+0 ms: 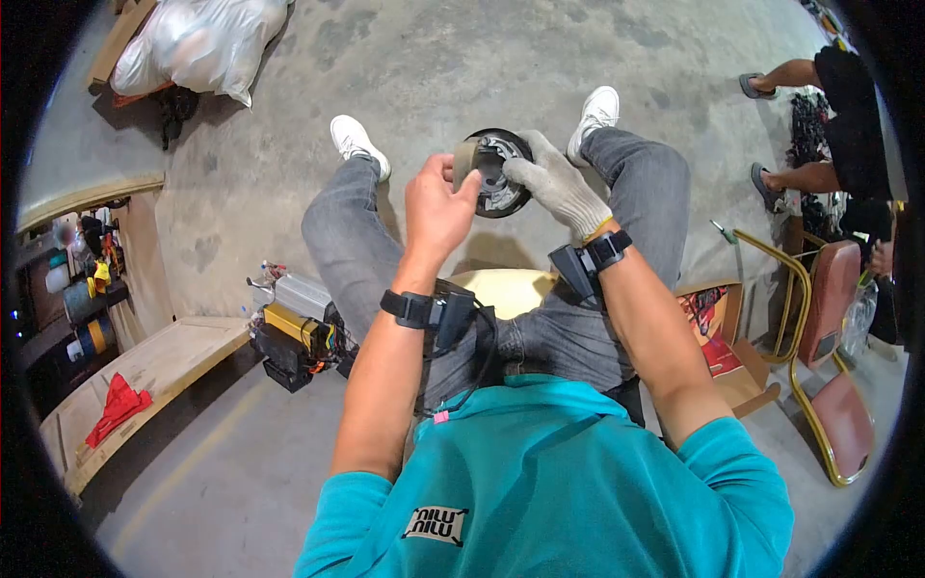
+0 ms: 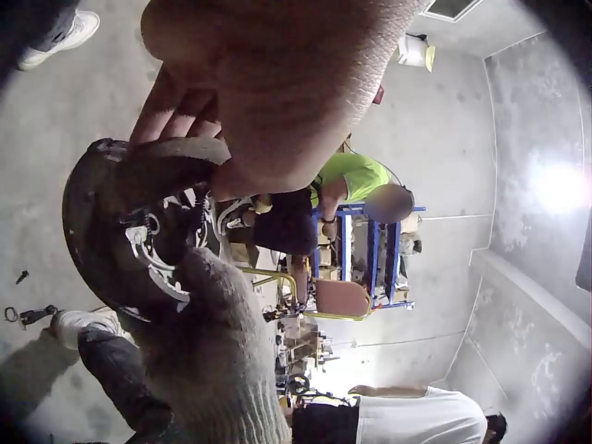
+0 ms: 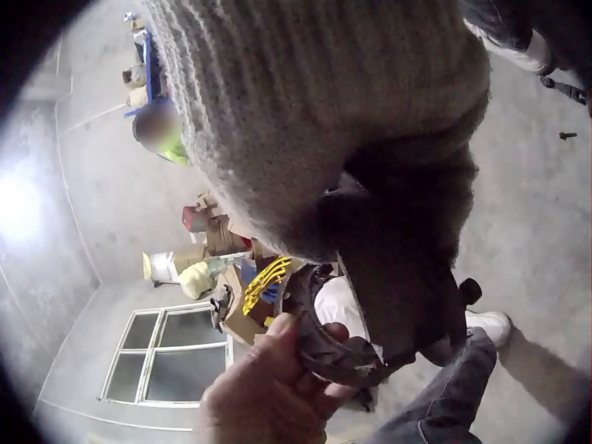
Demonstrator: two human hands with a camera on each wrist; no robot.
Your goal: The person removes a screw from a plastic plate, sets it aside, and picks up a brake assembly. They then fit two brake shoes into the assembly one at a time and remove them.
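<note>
A round drum-brake assembly (image 1: 503,204) with a black backing plate and silvery metal parts is held up between the knees. My bare left hand (image 1: 438,210) pinches a curved brake shoe (image 1: 465,166) at the left side of the plate, thumb on the near side. My right hand (image 1: 557,185), in a knitted glove, grips the plate's right edge with the thumb over its face. In the left wrist view, small springs and a pale curved metal part (image 2: 157,266) show inside the dark plate. The right wrist view has the curved shoe (image 3: 338,363) in the bare fingers, the glove covering much of the plate.
Below the hands, a yellow surface (image 1: 506,292) shows between the thighs. A metal-and-yellow device with wires (image 1: 294,323) lies left of the knee. An open cardboard box (image 1: 747,376) and gold-framed chair (image 1: 833,299) stand right. Another person's legs (image 1: 800,178) are at far right.
</note>
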